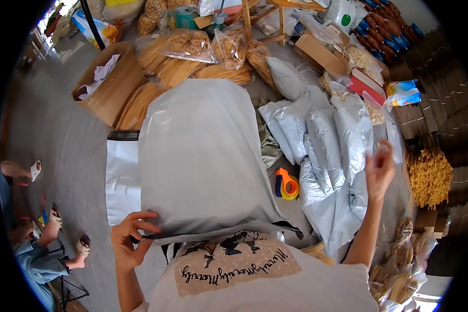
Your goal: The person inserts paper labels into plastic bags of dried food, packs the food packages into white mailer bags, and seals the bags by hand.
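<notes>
A large grey plastic mailing bag [203, 156] lies flat in front of me, its opening edge toward my body. My left hand [132, 236] pinches the bag's near left corner between thumb and fingers. Raised to the right, my right hand [379, 169] is away from that bag, above several filled grey mailing bags [325, 151]. Its fingers are loosely curled and apart, with nothing visible in them. Between the flat bag and the filled ones sits an orange-and-blue tape dispenser [287, 184]. A white mailing bag [122, 177] shows beneath the left side of the grey one.
A cardboard box [109, 83] stands at the far left, beside clear bags of dried brown food [190, 46]. Stacked flat cardboard [437, 99] lines the right, with a yellowish bundle [430, 179]. Other people's legs and sandals [54, 218] are at left.
</notes>
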Available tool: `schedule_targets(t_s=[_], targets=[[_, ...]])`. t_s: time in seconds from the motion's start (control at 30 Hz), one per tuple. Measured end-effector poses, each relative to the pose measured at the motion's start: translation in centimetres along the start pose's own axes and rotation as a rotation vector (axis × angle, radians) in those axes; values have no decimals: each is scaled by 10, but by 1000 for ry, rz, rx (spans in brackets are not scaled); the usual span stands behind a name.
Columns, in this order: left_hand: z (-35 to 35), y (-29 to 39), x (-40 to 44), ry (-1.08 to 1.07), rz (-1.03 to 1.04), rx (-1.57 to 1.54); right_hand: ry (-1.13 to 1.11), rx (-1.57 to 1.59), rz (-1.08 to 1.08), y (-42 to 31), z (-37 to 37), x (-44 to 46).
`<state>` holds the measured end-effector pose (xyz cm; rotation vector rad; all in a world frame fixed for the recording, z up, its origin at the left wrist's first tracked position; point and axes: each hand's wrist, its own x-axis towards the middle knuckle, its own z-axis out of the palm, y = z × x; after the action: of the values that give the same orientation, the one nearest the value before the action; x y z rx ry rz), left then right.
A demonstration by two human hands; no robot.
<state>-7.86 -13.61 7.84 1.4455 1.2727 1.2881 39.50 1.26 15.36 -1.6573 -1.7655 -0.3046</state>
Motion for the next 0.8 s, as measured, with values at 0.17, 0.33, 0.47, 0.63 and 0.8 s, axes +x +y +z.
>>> schedule_targets(t_s=[0.17,0.33,0.47,0.63,0.8], targets=[[2,2,-5,38,-17,9,-1320,612,63,-31,2,-71],[6,2,-9,108,-15,-27,-1117,768,138,-61,11,-119],[8,-1,-12,128,17,-33,-829,858,296,-53,24,-143],[8,-2,-13,248,9,57,-555,1188,420,-68,60,-141],[14,4,-13,398,-84,-45,-459,1296,524,-88,73,-130]])
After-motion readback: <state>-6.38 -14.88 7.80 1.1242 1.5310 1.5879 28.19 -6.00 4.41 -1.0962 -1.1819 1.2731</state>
